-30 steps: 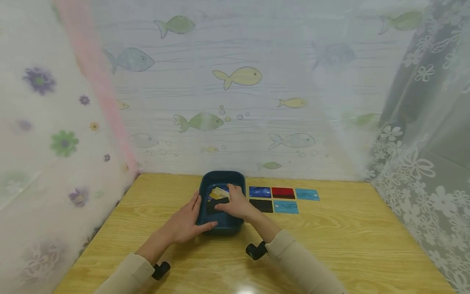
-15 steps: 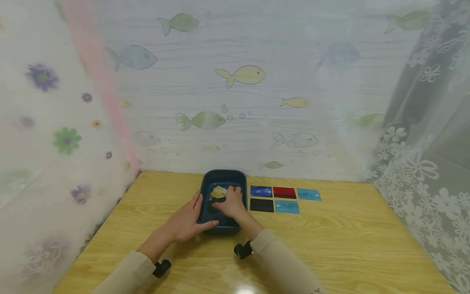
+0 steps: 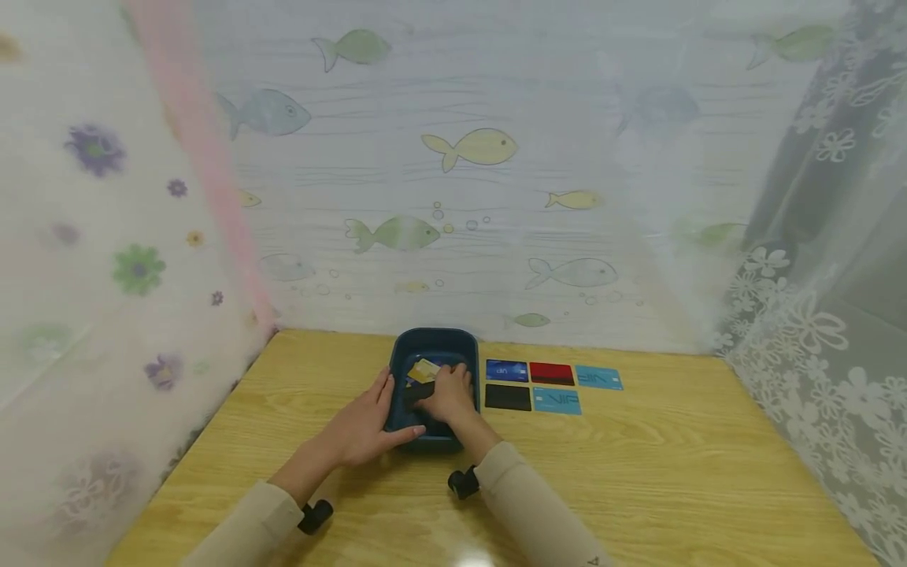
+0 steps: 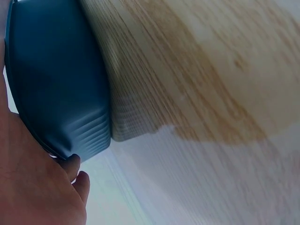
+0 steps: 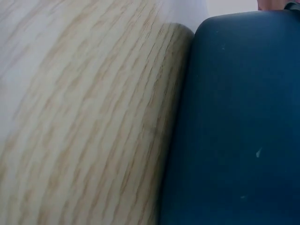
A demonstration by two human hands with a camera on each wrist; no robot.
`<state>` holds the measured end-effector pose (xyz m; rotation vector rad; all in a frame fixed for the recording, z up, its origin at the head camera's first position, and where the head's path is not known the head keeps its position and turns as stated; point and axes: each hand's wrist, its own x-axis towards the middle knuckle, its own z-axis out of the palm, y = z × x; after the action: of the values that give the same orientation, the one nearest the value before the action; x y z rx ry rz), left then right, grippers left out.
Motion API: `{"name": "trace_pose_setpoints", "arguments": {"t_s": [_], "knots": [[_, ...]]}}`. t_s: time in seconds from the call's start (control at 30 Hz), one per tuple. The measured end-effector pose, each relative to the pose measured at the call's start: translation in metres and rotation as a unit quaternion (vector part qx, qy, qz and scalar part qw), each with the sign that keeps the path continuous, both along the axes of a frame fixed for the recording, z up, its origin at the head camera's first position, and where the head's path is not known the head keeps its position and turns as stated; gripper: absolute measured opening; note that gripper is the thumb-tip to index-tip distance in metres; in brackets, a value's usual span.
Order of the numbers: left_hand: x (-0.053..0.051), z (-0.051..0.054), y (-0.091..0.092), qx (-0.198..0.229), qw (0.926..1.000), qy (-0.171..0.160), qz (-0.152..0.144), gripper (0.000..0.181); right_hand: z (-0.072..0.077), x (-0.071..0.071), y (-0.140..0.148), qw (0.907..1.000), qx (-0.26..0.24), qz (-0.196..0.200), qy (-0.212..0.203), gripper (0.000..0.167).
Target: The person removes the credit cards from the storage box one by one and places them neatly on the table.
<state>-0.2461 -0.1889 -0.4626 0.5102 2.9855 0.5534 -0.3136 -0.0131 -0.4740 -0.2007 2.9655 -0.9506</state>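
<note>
A dark blue plastic bin (image 3: 434, 338) stands at the back middle of the table with several cards inside. My left hand (image 3: 361, 421) holds its near left corner, fingers along the left side and thumb over the near rim. In the left wrist view, the fingertips (image 4: 80, 185) bend round the rim. My right hand (image 3: 450, 394) reaches into the bin with curled fingers and pinches a black card (image 3: 418, 393), whose right end is hidden by the hand. A gold card (image 3: 425, 370) lies behind it on the bin floor. The right wrist view shows the bin's outer wall (image 5: 239, 112), not the card.
Right of the bin, cards lie in two rows: a dark blue card (image 3: 506, 370), a red card (image 3: 552, 373) and a light blue card (image 3: 598, 378) behind, another black card (image 3: 507, 398) and light blue card (image 3: 557, 401) in front. A patterned curtain (image 3: 453, 189) hangs behind the wooden table (image 3: 673, 472).
My right hand has moved down and slightly nearer inside the bin, and the black card there now shows as a narrower, tilted strip. My left hand keeps its place on the bin.
</note>
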Motion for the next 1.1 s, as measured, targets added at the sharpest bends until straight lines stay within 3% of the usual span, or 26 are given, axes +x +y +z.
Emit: {"name": "trace_pose_setpoints", "arguments": {"t_s": [0.33,0.6,0.77,1.1], "knots": [[-0.0015,-0.0006,0.0002,0.01,0.9999,0.002,0.002,0.118,0.0041,-0.0016,0.002,0.9998,0.014,0.011,-0.012,0.076],[-0.0035,-0.0049,-0.001,0.015,0.9999,-0.002,0.002,0.12,0.0052,0.0,0.0044,0.9997,-0.007,0.014,-0.016,0.067],[-0.0035,-0.0055,-0.0016,0.017,0.9999,-0.004,0.001,0.12,0.004,-0.0009,0.0049,0.9993,-0.03,0.02,-0.003,0.066],[-0.0043,-0.0053,-0.0014,0.015,0.9999,0.0,0.0,0.119,0.0039,-0.0007,0.0055,0.9951,-0.079,0.046,0.038,0.048]]}}
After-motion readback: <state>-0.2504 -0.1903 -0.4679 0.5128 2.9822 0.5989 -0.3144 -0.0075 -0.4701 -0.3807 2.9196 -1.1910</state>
